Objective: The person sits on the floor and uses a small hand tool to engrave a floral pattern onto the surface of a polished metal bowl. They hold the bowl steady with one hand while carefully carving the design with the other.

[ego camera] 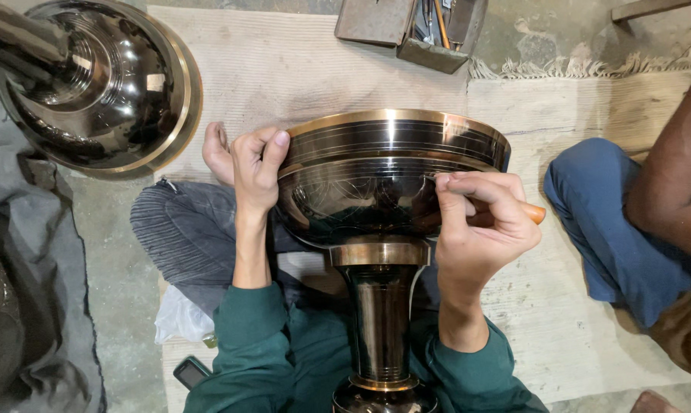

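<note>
Dark polished metal goblet-shaped vessel with brass bands [387,172] lies across the person's lap, its bowl pointing away from the body and its stem [381,321] running back between the green sleeves. Finely scratched line patterns show on the bowl's dark surface. Second dark polished metal vessel with a brass rim [105,84] stands at upper left, well apart, beside grey cloth [32,291]. Pale woven floor mat [300,69] lies beneath the work. Another person's blue-trousered leg [609,218] sits at right. Metal tool tray [410,27] rests at the top edge. Left hand [255,174] is closed against the bowl's left side, thumb pressed on the rim. Right hand [483,229] has its grip closed around an orange-handled scribing tool [535,213], its tip touching the bowl's surface.
</note>
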